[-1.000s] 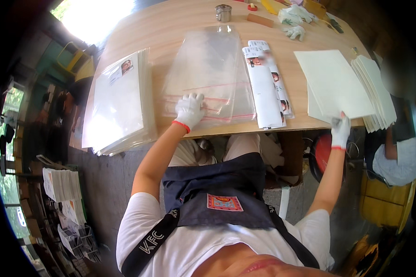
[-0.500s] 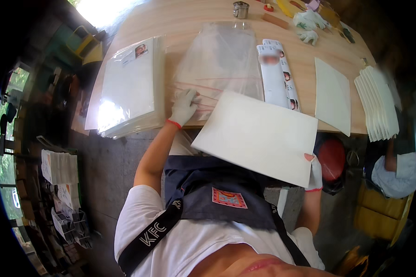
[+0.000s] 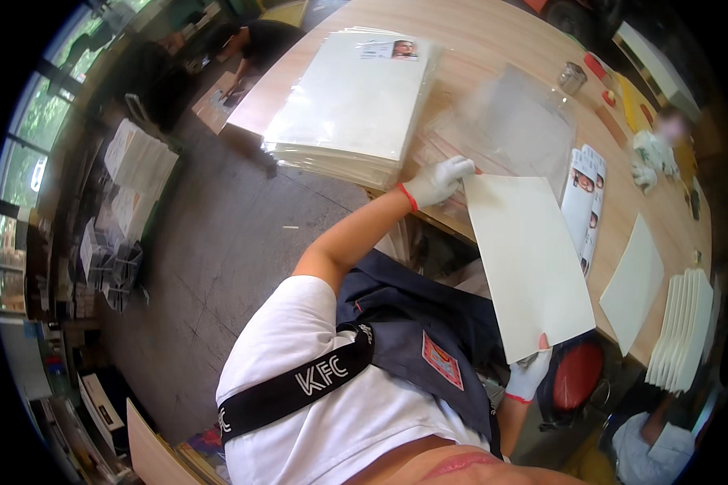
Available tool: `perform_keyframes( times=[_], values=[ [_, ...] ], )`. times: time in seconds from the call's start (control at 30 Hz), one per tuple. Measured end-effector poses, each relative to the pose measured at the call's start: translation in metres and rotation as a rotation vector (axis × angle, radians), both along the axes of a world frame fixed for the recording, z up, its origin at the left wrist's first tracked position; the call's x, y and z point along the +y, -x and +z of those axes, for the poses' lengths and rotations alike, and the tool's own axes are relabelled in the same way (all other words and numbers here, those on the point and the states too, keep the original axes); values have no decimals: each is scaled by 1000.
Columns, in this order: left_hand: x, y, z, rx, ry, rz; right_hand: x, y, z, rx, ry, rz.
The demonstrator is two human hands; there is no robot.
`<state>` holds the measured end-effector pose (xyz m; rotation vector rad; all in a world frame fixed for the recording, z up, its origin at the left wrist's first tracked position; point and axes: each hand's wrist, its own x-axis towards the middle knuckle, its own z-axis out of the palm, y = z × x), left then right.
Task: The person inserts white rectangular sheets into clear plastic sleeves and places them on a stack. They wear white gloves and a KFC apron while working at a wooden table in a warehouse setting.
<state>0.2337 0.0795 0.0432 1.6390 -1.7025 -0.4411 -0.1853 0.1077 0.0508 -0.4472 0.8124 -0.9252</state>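
A large white sheet of stiff board (image 3: 530, 259) slants in front of me, over the table's near edge. My right hand (image 3: 530, 372), in a white glove with bare fingertips, grips its near end, thumb on top. By the board's far left corner is my gloved left hand (image 3: 441, 182), fingers curled together; what they pinch is hidden. Beyond that hand lie clear plastic bags (image 3: 522, 121), partly blurred. To their left rises a stack of bagged white boards (image 3: 356, 97), a small printed portrait on the top one.
White strips with printed portraits (image 3: 581, 198) lie right of the bags. Farther right are a single white board (image 3: 635, 283) and a fanned row of white boards (image 3: 679, 331). A metal cup (image 3: 572, 78) and gloves (image 3: 645, 162) sit farther back. Another person (image 3: 267, 52) bends beyond the table's left.
My view has swung left, so the table appears tilted. The board is turned more lengthwise, its far corner now at my left hand. The left hand's fingers have drawn together.
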Motion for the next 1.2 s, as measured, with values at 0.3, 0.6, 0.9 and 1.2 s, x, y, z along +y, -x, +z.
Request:
perform_keyframes(
  times=[0.3, 0.6, 0.9, 1.2],
  values=[
    [-7, 109, -4, 1210, 801, 569, 40, -30, 8, 446, 442, 134],
    [-26, 162, -13, 1472, 180, 305, 45, -31, 26, 167, 54, 139],
    [61, 197, -116, 441, -421, 281, 4, -124, -39, -30, -206, 197],
    [80, 156, -63, 1618, -751, 285, -41, -158, -64, 125, 92, 604]
  ],
)
